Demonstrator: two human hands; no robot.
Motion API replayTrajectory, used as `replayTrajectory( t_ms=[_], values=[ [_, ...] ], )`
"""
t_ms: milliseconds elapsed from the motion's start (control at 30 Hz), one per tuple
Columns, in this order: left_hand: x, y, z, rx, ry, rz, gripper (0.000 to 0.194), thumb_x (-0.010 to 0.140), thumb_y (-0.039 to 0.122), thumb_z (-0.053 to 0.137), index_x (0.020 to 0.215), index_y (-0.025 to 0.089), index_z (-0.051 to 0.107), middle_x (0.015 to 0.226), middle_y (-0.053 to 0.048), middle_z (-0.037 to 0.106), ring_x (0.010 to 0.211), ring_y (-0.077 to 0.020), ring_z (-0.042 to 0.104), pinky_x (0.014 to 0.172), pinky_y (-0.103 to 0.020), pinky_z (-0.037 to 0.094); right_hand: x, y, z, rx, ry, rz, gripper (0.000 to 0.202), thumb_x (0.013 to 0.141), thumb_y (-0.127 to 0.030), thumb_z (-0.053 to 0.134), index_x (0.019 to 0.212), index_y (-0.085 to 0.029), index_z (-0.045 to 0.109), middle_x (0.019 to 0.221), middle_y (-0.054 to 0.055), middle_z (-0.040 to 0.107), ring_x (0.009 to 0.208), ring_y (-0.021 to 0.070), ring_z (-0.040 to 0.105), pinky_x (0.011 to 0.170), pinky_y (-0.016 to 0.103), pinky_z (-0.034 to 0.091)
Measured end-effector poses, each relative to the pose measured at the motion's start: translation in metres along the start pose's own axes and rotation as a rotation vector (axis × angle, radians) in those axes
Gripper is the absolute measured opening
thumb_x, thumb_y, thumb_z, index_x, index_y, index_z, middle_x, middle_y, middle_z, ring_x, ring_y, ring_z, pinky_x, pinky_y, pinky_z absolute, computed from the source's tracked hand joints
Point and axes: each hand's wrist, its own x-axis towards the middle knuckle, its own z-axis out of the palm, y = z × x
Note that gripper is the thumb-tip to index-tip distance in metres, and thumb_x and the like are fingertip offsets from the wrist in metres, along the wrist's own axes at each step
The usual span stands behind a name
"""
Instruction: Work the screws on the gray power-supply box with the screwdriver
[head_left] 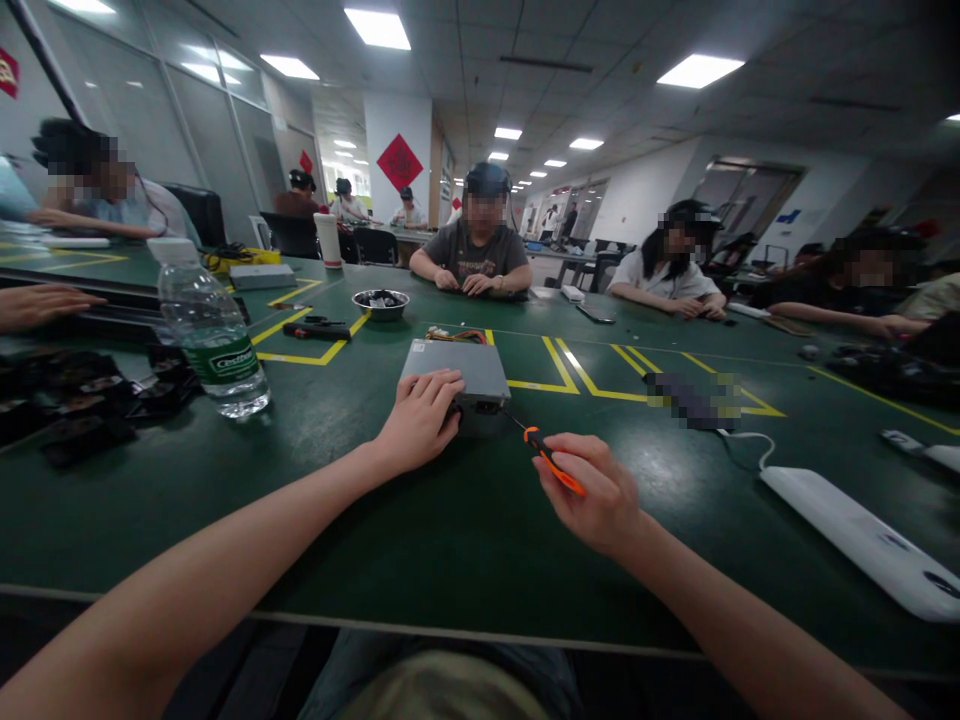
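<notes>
A grey metal box [459,372] with coloured wires [455,336] at its far side sits on the green table. My left hand [421,418] grips the box at its near left, fingers over the top and thumb at the near face. To the right, my right hand [592,488] is closed around an orange and black screwdriver [553,460]. The screwdriver's thin shaft points up and left, its tip at the near right corner of the box; whether it touches is too small to tell.
On the left of the table [420,560] stand a water bottle [223,345] and dark parts [86,400]. Beyond are a black-handled tool [317,330] and a metal bowl [381,304]. A white device [855,535] with a cable lies right. Several people sit around.
</notes>
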Motion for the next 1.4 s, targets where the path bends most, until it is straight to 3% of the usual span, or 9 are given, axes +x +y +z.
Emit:
replayTrajectory(
  t_ms=[167, 400, 533, 733, 1000, 1200, 1400],
  values=[
    [0.0, -0.001, 0.001, 0.006, -0.004, -0.003, 0.034, 0.084, 0.021, 0.045, 0.118, 0.02, 0.045, 0.13, -0.009, 0.049, 0.123, -0.0226, 0.04, 0.098, -0.041, 0.027, 0.005, 0.0, -0.001, -0.015, -0.01, 0.041, 0.019, 0.078, -0.012, 0.057, 0.094, -0.02, 0.051, 0.095, 0.008, 0.064, 0.084, 0.0168, 0.061, 0.069, 0.029, 0.053],
    [0.001, 0.0, 0.001, 0.009, -0.005, -0.01, 0.036, 0.082, 0.021, 0.046, 0.118, 0.02, 0.046, 0.129, -0.01, 0.05, 0.121, -0.0239, 0.042, 0.097, -0.043, 0.028, 0.001, 0.003, -0.001, -0.043, -0.101, -0.033, 0.018, 0.077, -0.012, 0.06, 0.09, -0.022, 0.054, 0.098, 0.006, 0.061, 0.088, 0.0175, 0.059, 0.071, 0.031, 0.053],
    [0.0, 0.0, 0.0, 0.01, -0.009, -0.005, 0.035, 0.083, 0.021, 0.045, 0.118, 0.02, 0.046, 0.13, -0.009, 0.049, 0.122, -0.0235, 0.041, 0.097, -0.042, 0.028, -0.003, 0.003, 0.003, 0.047, -0.024, 0.027, 0.03, 0.075, -0.006, 0.057, 0.1, -0.022, 0.051, 0.106, 0.008, 0.058, 0.096, 0.0183, 0.059, 0.075, 0.032, 0.054],
    [0.0, -0.001, 0.001, 0.021, -0.003, 0.009, 0.035, 0.084, 0.022, 0.045, 0.118, 0.019, 0.044, 0.13, -0.009, 0.049, 0.122, -0.0227, 0.041, 0.097, -0.041, 0.028, 0.006, 0.004, 0.001, 0.01, -0.05, 0.012, 0.018, 0.076, -0.015, 0.061, 0.091, -0.02, 0.052, 0.093, 0.008, 0.061, 0.085, 0.0182, 0.06, 0.07, 0.032, 0.054],
    [0.0, -0.001, 0.0, 0.011, -0.011, 0.003, 0.036, 0.083, 0.021, 0.045, 0.119, 0.019, 0.044, 0.131, -0.009, 0.049, 0.123, -0.0231, 0.04, 0.098, -0.042, 0.027, 0.008, -0.001, 0.001, 0.068, 0.018, 0.094, 0.023, 0.078, -0.009, 0.054, 0.097, -0.02, 0.05, 0.098, 0.009, 0.058, 0.089, 0.0179, 0.059, 0.07, 0.031, 0.055],
    [0.0, -0.001, 0.0, 0.014, -0.012, 0.008, 0.036, 0.083, 0.02, 0.044, 0.119, 0.019, 0.044, 0.131, -0.01, 0.048, 0.123, -0.0234, 0.04, 0.098, -0.042, 0.027, 0.013, -0.003, -0.001, -0.003, -0.082, 0.036, 0.007, 0.079, -0.016, 0.056, 0.083, -0.018, 0.051, 0.088, 0.008, 0.061, 0.081, 0.0179, 0.06, 0.068, 0.031, 0.054],
    [0.0, -0.001, 0.001, 0.017, 0.006, 0.01, 0.035, 0.083, 0.021, 0.045, 0.118, 0.019, 0.045, 0.129, -0.009, 0.05, 0.121, -0.023, 0.042, 0.097, -0.042, 0.027, 0.011, -0.006, 0.0, 0.046, -0.043, 0.077, 0.018, 0.079, -0.008, 0.051, 0.093, -0.019, 0.05, 0.098, 0.009, 0.059, 0.092, 0.0165, 0.059, 0.074, 0.029, 0.055]
  ],
)
